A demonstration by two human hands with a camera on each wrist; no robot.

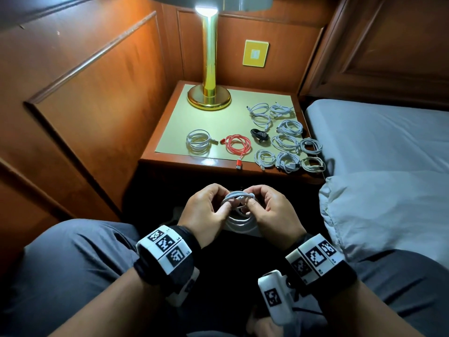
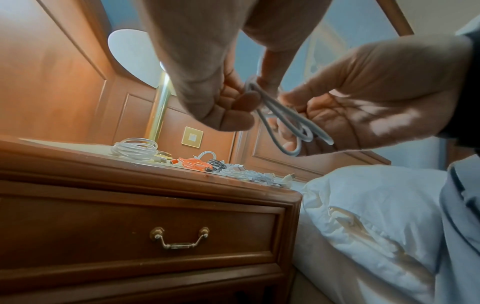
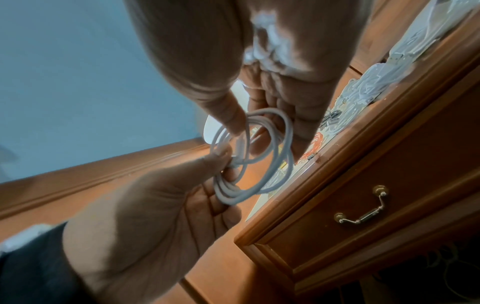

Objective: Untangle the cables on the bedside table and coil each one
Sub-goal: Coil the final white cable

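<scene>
Holding a white cable (image 1: 239, 210) in front of the bedside table (image 1: 170, 156), both hands work low between the person's knees. Left hand (image 1: 206, 210) has fingers curled, thumb and fingertips pinching one side of the loops; right hand (image 1: 269, 207) likewise curled, thumb and forefinger pinching the other side. From the right wrist view the cable (image 3: 249, 156) forms several round loops bunched together, left hand (image 3: 161, 205) gripping the lower left of the bundle and right hand (image 3: 259, 72) closing on it from above. Left wrist view shows the same cable (image 2: 285, 121) hanging as long loops between left hand (image 2: 207, 72) and right hand (image 2: 363, 107), right palm facing the camera with fingers wrapped loosely round the strands. On the tabletop: a white coil (image 1: 198, 141) alone at left, a red coil (image 1: 238, 145) just beside it with its plug over the front edge, a black coil (image 1: 260, 135) next, then a cluster of white coils (image 1: 286, 142) toward the right edge, lying close together, some touching. Brass lamp (image 1: 209, 69) stands at the back left of the table, lit. Yellow wall plate (image 1: 255, 53) on the wood panelling behind. Bed (image 1: 376, 142) with pale sheet and pillow (image 1: 384, 210) at right. Table drawer with brass handle (image 2: 179, 238) is closed.
</scene>
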